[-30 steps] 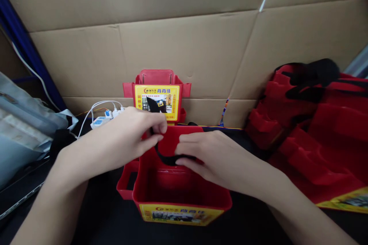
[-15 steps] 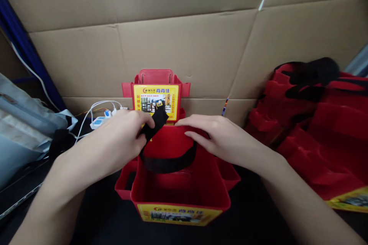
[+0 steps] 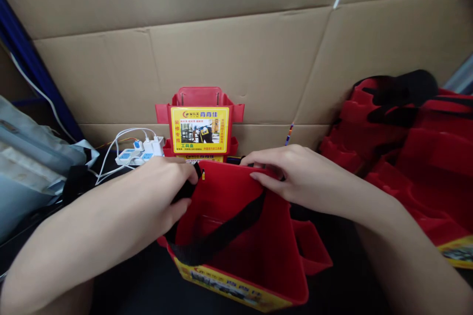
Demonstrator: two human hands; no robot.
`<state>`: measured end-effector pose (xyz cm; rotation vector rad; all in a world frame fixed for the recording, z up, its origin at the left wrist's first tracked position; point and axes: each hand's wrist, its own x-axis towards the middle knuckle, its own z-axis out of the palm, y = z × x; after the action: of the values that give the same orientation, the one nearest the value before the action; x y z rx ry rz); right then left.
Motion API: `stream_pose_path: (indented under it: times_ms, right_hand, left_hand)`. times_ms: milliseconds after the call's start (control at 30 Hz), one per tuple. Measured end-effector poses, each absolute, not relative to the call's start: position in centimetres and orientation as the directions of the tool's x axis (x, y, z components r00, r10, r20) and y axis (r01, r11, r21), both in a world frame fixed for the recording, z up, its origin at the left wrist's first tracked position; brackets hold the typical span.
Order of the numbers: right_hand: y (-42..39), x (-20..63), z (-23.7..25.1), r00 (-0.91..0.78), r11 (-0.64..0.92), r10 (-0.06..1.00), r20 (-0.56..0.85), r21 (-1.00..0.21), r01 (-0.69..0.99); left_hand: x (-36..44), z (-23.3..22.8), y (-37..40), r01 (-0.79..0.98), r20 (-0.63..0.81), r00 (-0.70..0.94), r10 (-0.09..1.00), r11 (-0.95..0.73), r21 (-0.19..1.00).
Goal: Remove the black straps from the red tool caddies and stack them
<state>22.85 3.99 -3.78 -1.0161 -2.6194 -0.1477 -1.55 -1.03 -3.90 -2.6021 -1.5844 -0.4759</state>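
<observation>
A red plastic tool box (image 3: 227,187) with a yellow front label sits turned at an angle in front of me. Its tall back panel has a slot near the top left corner, where a bit of yellow shows. A black webbing strap (image 3: 232,231) droops across the open box from the panel's right side to the left. My left hand (image 3: 168,189) is closed on the strap's end section beside the slot; the tip is partly hidden by my fingers. At the panel's upper right corner, my right hand (image 3: 286,170) pinches the box, thumb inside and fingers behind.
Behind stand stacked red tool boxes (image 3: 201,130) against a cardboard wall (image 3: 236,69). More red boxes with black straps (image 3: 417,157) are piled at right. A white power strip (image 3: 140,152) with cables lies at left, near pale bags (image 3: 29,167).
The box has turned and tilted, its front shifting right and down. My left hand has brought the strap's end from in front of the rear label down to the panel's left edge.
</observation>
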Motion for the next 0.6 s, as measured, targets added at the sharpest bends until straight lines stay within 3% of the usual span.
stream_pose_path:
  times_ms: [133,233,333,433,600]
  right_hand:
    - [4.2,22.7,-3.9,-0.694,0.740,0.654,0.299,-0.063,0.670]
    - [4.4,23.1,-3.4,-0.769,0.818,0.573,0.284,-0.143,0.557]
    - [4.6,24.1,-2.8,-0.860,0.876,0.473,0.190,-0.208,0.436]
    - [4.9,24.9,-2.7,-0.845,0.845,0.523,0.110,-0.197,0.498]
    - [5.0,24.7,-3.0,-0.822,0.833,0.550,0.149,-0.167,0.528]
  left_hand:
    - [-0.5,-3.3,-0.6,0.870,0.323,0.427,0.845,-0.481,0.109]
    - [-1.4,-2.6,0.2,0.923,0.392,0.303,0.869,-0.369,0.105]
    - [-4.1,-1.9,1.2,0.969,0.326,0.218,0.920,-0.245,0.043]
    - [-6.1,-1.3,1.8,0.983,0.281,0.177,0.943,-0.186,0.005]
    - [-2.3,-1.2,0.8,0.911,0.347,0.332,0.877,-0.394,0.124]
